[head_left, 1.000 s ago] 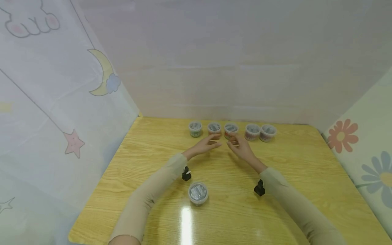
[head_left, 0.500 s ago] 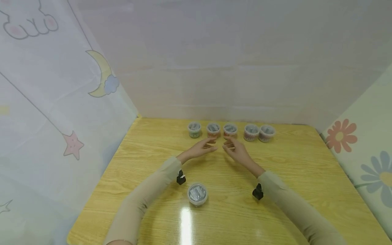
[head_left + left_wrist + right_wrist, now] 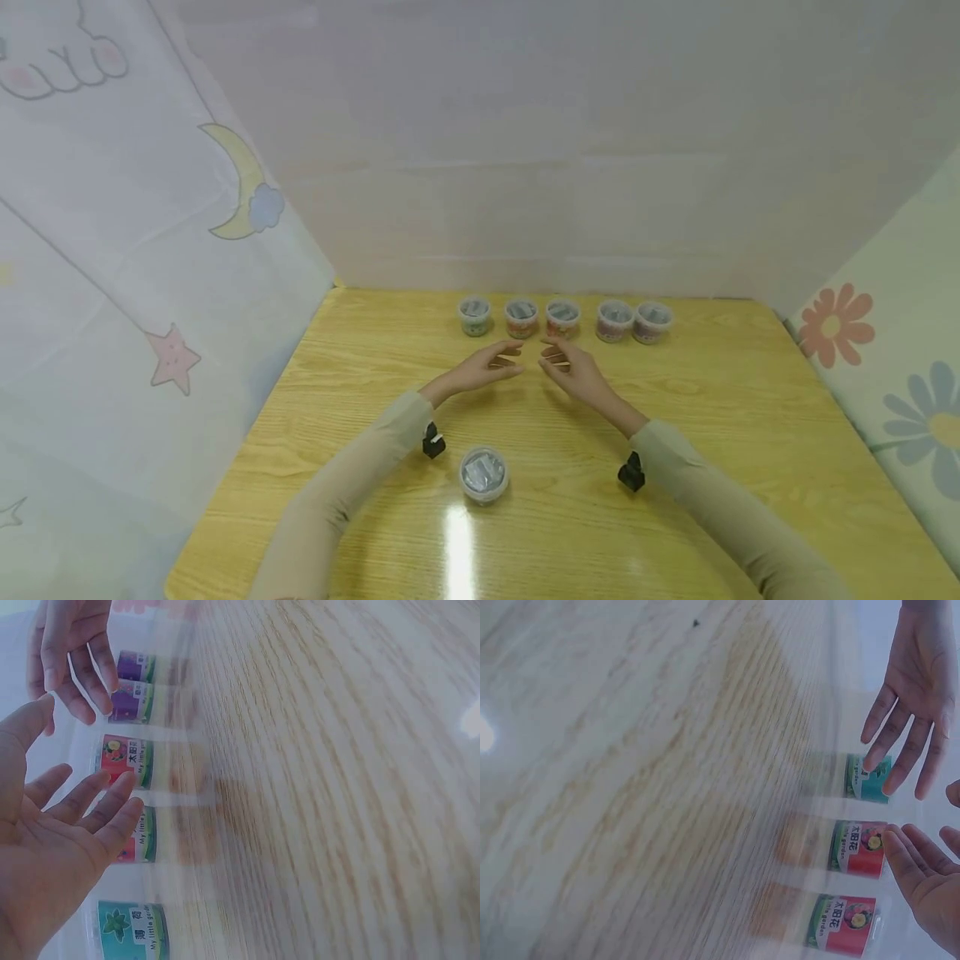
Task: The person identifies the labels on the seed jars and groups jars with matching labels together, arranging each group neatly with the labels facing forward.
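My left hand (image 3: 477, 372) hovers above the table with relaxed fingers and holds nothing. Facing it across a small gap is my right hand (image 3: 579, 377), also empty, its fingers loosely bent. Just beyond the hands stand two red-labelled tubs, the left one (image 3: 521, 318) and the right one (image 3: 562, 318); neither is touched in the head view. A teal-labelled tub (image 3: 127, 930) with a leaf picture stands at the row's left end. Two purple-labelled tubs, one (image 3: 614, 322) beside the other (image 3: 652, 323), are at its right end. Silvery packets show inside the tubs.
Nearer the person, another round tub (image 3: 483, 475) with silvery packets sits between the forearms. The wooden table (image 3: 375, 350) meets a pale cloth backdrop (image 3: 480, 208) behind the row. A black wrist camera hangs under each sleeve.
Both hands have drawn back from the row toward the person, and the left hand has also shifted left. The tubs keep their places.
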Motion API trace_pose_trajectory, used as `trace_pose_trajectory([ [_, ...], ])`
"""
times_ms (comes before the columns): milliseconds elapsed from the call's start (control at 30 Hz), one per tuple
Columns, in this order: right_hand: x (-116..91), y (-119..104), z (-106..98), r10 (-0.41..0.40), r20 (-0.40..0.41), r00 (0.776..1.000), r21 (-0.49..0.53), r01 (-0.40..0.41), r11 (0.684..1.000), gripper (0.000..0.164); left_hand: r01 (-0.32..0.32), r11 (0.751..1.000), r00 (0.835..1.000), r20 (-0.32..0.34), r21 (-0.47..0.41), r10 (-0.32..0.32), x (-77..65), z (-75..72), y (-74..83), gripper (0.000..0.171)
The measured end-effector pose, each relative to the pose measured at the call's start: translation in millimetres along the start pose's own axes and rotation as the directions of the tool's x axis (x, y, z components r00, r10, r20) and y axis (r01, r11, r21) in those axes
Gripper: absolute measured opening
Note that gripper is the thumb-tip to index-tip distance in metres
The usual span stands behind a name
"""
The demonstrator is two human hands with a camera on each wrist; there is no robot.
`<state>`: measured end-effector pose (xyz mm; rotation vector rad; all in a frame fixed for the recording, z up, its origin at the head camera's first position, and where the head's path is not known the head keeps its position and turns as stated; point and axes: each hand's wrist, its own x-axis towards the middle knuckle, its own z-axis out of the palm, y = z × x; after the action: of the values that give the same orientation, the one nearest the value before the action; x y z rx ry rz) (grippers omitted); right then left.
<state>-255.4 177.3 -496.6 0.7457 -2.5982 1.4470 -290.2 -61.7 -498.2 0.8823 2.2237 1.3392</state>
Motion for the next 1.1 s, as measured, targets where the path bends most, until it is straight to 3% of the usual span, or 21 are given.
trace_pose_trajectory([
  [700,-6,-15,5,-0.013,0.048,0.999,0.042,0.011,0.999,0.044,-0.039,0.998,0.997,0.074,0.053,0.035,-19.5,-1.1,8.7,0.062],
  [1100,-15,-21,6,-0.055,0.054,0.997,0.052,0.053,0.997,0.041,-0.05,0.998,0.996,0.072,0.046,0.047,-34.3,2.3,8.0,0.059],
])
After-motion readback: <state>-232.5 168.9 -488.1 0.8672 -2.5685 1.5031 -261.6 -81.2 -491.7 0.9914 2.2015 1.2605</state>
